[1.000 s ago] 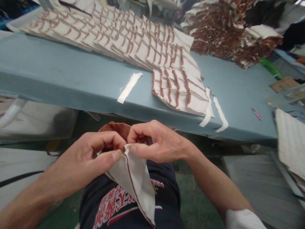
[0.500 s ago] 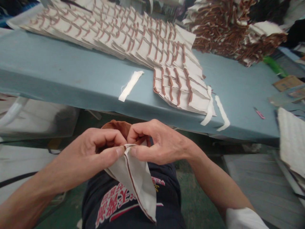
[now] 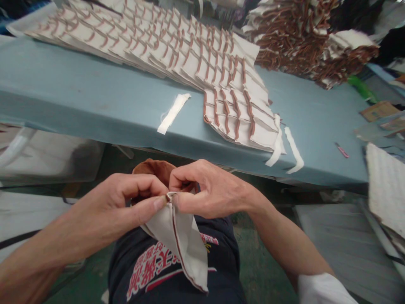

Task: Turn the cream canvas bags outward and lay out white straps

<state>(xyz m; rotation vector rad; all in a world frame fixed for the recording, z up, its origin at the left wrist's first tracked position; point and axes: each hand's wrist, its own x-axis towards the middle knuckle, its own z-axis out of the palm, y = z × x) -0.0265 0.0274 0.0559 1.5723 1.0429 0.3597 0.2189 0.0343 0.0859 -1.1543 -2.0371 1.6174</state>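
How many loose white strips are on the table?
3. One white cloth strip lies left of the fanned brown-trimmed pieces; the second and third lie at their right end. More may be hidden underneath.

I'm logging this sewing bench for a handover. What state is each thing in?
Cream fabric piece with brown piping: folded, hanging from its pinched top corner.
Left hand: shut on that corner.
Right hand: shut on that corner.
Cream brown-trimmed pieces: flat, overlapping in rows.
Blue-grey table: bearing the pieces.
Heap of trimmed pieces: piled loosely.
Single white fabric strip: lying flat.
Two white strips: draped over the table edge.
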